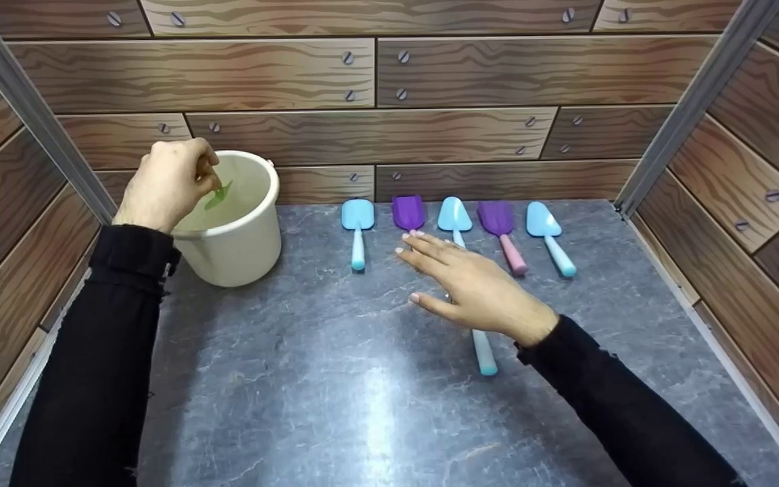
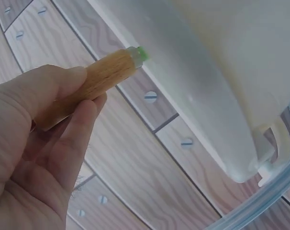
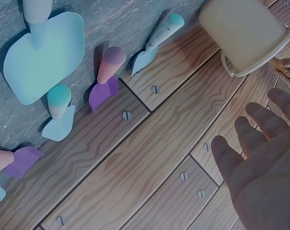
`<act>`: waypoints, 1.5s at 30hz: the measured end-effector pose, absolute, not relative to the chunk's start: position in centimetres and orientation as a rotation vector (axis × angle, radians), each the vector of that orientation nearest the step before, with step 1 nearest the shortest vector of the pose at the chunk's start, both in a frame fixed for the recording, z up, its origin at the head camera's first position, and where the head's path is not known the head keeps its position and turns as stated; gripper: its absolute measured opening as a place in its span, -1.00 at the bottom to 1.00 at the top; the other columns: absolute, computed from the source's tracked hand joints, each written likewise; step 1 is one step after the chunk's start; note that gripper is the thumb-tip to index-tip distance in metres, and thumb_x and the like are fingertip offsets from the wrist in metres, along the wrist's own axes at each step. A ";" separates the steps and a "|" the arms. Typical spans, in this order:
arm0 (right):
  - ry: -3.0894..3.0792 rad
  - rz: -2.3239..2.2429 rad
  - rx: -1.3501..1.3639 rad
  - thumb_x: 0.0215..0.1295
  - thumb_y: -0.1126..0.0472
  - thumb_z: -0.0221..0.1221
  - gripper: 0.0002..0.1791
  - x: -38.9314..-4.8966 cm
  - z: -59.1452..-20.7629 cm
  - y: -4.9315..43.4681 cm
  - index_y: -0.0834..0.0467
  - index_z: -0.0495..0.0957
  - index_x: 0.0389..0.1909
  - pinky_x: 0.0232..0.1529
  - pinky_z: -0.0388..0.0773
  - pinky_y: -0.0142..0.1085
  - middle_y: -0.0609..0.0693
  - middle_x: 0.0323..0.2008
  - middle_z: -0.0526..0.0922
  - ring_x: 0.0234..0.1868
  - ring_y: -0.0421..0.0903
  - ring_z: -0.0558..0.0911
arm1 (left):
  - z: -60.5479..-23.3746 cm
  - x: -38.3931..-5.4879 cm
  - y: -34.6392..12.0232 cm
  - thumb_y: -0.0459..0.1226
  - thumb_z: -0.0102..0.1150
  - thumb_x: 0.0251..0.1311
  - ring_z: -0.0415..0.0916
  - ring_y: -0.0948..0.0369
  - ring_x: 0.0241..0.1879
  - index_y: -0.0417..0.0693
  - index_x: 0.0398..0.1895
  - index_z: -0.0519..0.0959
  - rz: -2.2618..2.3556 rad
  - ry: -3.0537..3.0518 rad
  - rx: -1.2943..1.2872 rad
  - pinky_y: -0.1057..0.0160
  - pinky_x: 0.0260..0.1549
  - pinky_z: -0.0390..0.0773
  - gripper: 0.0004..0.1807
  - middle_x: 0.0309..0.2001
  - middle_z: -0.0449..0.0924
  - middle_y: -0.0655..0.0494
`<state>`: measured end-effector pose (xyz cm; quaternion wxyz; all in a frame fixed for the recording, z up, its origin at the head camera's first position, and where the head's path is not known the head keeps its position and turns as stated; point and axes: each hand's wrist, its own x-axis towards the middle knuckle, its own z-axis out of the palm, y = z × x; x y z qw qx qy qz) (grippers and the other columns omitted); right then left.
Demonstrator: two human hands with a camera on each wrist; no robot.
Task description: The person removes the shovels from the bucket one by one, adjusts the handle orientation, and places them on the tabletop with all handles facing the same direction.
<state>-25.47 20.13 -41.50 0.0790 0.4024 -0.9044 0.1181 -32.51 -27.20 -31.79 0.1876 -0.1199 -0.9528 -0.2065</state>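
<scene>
Over the mouth of the white bucket (image 1: 234, 260), my left hand (image 1: 172, 179) pinches a tool with a wooden handle (image 2: 90, 86) and a green end (image 1: 219, 195); its full shape is not visible. The bucket's rim (image 2: 197, 86) is close to the tool in the left wrist view. My right hand (image 1: 474, 287) is held with straight, spread fingers above a light blue toy shovel (image 3: 44, 57), whose handle (image 1: 484, 353) shows below the palm in the head view. Nothing is in that hand.
Along the back wall lie a blue shovel (image 1: 358, 230), a purple shovel (image 1: 408, 212), another blue one (image 1: 454, 215), a purple one with pink handle (image 1: 501, 226) and a blue one (image 1: 550, 233). Wood-patterned walls (image 1: 281, 74) enclose the grey marbled surface (image 1: 281, 392).
</scene>
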 end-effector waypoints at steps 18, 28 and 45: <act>-2.721 0.384 1.182 0.82 -0.18 0.24 -0.17 -25.7 -41.4 20.9 0.02 0.27 0.90 0.91 0.32 0.22 0.09 0.90 0.28 0.91 0.17 0.29 | -30.3 -30.0 -24.6 -0.50 0.46 0.52 0.89 -0.23 -0.02 -0.28 0.00 0.77 -0.554 -2.450 -0.448 -0.33 0.07 0.87 -0.90 -0.05 0.92 -0.25; -2.703 0.387 1.182 0.80 -0.17 0.28 -0.14 -25.7 -41.5 21.8 0.02 0.25 0.90 0.87 0.37 0.25 0.07 0.90 0.28 0.90 0.18 0.31 | -31.1 -28.7 -23.0 -0.56 0.45 0.50 0.93 -0.24 0.04 -0.27 0.00 0.75 -0.531 -2.359 -0.545 -0.27 0.06 0.92 -0.86 -0.03 0.93 -0.21; -2.708 0.409 1.155 0.79 -0.19 0.28 -0.16 -25.7 -42.1 23.4 -0.01 0.28 0.89 0.91 0.30 0.23 0.07 0.90 0.28 0.91 0.15 0.30 | -33.8 -27.0 -19.7 -0.37 0.42 0.63 0.93 -0.23 -0.08 -0.15 -0.02 0.76 -0.423 -2.304 -0.714 -0.28 -0.08 0.93 -0.97 -0.11 0.93 -0.18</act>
